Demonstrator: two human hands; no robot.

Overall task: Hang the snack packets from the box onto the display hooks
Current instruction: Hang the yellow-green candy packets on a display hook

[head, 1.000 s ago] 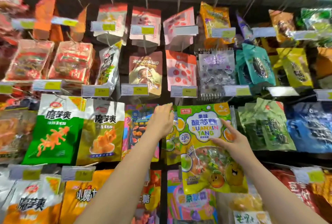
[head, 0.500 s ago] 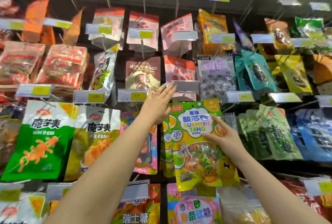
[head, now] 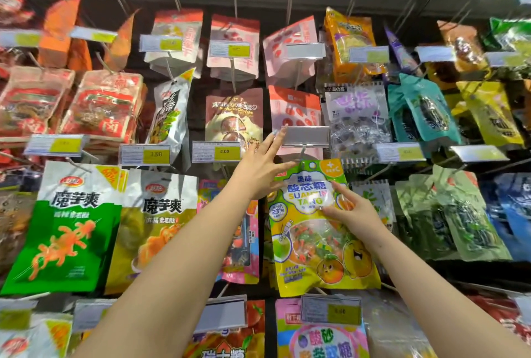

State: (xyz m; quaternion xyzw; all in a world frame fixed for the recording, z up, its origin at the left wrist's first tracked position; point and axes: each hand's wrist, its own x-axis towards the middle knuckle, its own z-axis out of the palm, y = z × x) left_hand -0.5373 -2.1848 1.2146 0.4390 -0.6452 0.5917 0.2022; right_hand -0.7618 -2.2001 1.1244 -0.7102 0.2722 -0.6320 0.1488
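Both hands work at one hook. The left hand (head: 260,166) is spread open with fingers straight, holding nothing; its fingertips (head: 280,131) touch the edge of the blank price tag (head: 305,136) that caps the hook (head: 301,153). The right hand (head: 352,208) presses flat on the front of the yellow-green candy packet (head: 319,228), fingers loosely spread, steadying it rather than pinching it. That packet hangs upright, long axis vertical, its top edge just below the tag, directly between the two hands; the right is the nearer. I judge the hole must still slide along the hook. Compared with half a second ago, the left hand has risen from the packet's top corner to the tag, and the packet sits slightly higher.
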